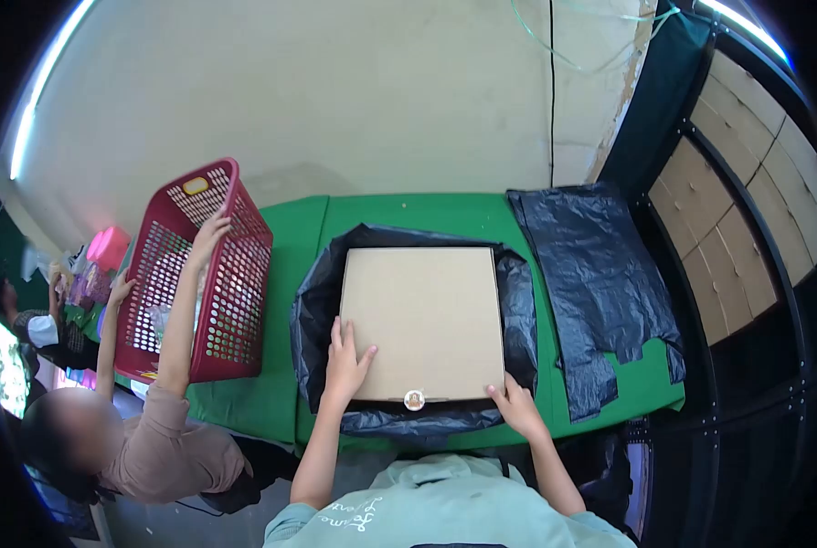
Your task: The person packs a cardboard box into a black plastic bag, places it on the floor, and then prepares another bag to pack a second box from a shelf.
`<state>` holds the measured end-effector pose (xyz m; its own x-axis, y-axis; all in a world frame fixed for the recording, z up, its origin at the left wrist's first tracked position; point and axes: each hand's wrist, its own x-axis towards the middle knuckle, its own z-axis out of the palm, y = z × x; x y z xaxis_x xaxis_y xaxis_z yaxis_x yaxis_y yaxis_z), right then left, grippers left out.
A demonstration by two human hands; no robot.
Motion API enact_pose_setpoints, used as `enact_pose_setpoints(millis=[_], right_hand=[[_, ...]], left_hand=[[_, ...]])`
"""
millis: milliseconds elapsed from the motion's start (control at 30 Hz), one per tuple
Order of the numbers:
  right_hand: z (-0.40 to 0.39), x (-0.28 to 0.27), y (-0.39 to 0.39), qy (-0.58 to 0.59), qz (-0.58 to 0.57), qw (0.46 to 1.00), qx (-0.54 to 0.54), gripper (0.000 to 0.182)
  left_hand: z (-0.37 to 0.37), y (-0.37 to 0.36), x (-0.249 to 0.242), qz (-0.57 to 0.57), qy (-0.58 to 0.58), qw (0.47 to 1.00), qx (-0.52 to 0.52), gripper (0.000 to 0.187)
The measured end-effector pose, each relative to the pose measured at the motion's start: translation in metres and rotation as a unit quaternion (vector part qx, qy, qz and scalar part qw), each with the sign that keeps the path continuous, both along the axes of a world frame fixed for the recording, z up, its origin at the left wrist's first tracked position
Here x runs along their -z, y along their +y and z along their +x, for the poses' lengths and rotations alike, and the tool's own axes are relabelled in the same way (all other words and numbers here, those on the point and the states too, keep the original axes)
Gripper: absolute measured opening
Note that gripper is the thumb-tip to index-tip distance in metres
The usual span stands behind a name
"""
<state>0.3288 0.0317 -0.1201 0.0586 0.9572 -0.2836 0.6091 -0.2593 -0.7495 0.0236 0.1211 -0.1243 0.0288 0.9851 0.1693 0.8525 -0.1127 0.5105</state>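
A flat, closed cardboard box lies inside an opened black plastic bag, whose bunched rim surrounds it. A small round sticker sits at the box's near edge. My left hand grips the box's left side, with the fingers along the edge and the thumb on top. At the near right corner my right hand holds the box, thumb on top and fingers along the right edge. The fingertips at the sides are partly hidden by the box and bag.
A green-covered table stands against the wall. Flat black plastic bags lie on its right part. To the left, a co-worker holds a tilted red basket. A rack with stacked cardboard boxes stands at the right.
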Motion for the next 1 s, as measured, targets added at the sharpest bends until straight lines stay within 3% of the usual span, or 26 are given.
enact_pose_setpoints(millis=[67, 200, 300, 333, 433, 600, 1000], right_hand=[[-0.001, -0.007, 0.000, -0.011, -0.025, 1.000, 0.002, 0.052], [-0.004, -0.003, 0.000, -0.002, 0.115, 0.993, 0.009, 0.058], [-0.020, -0.031, 0.014, -0.124, 0.228, 0.966, 0.017, 0.064], [-0.028, -0.039, 0.016, -0.114, 0.261, 0.959, 0.014, 0.063], [-0.051, -0.029, 0.026, -0.250, 0.297, 0.921, -0.018, 0.065], [-0.064, 0.007, 0.033, -0.311, 0.289, 0.905, -0.021, 0.062], [-0.067, 0.012, 0.029, -0.308, 0.319, 0.896, 0.006, 0.056]], left_hand=[[0.003, -0.005, -0.003, -0.003, 0.001, 1.000, -0.007, 0.066], [0.002, -0.008, 0.008, 0.029, 0.039, 0.999, -0.015, 0.064], [0.018, -0.021, -0.008, -0.004, 0.131, 0.989, -0.066, 0.063], [0.021, -0.028, -0.017, -0.012, 0.098, 0.994, -0.040, 0.063], [0.029, -0.037, 0.001, -0.010, 0.075, 0.997, -0.005, 0.064], [0.033, -0.043, 0.010, 0.083, 0.102, 0.991, -0.027, 0.062], [0.033, -0.045, 0.018, 0.111, 0.095, 0.988, -0.042, 0.061]])
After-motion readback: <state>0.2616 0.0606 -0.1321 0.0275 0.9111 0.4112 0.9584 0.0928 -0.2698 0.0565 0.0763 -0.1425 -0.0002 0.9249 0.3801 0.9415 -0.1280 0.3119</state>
